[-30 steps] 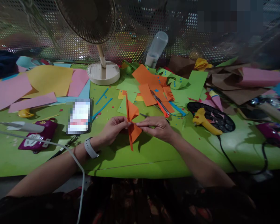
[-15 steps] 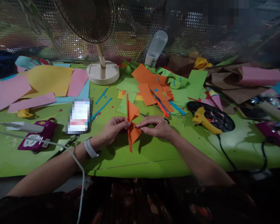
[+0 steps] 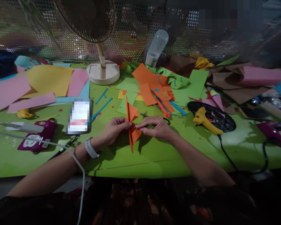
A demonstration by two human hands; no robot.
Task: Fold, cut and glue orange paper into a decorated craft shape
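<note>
I can read no lettering or numbers from here: the phone screen (image 3: 79, 117) is blurred into blocks, and any marking on the purple socket block (image 3: 49, 132) is too small to make out.

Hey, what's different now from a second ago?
Your right hand has edged slightly left, showing more of a dark handle behind it. Nothing was taken up or let go: it and your left hand still pinch the folded orange paper. The yellow glue gun stayed put.
</note>
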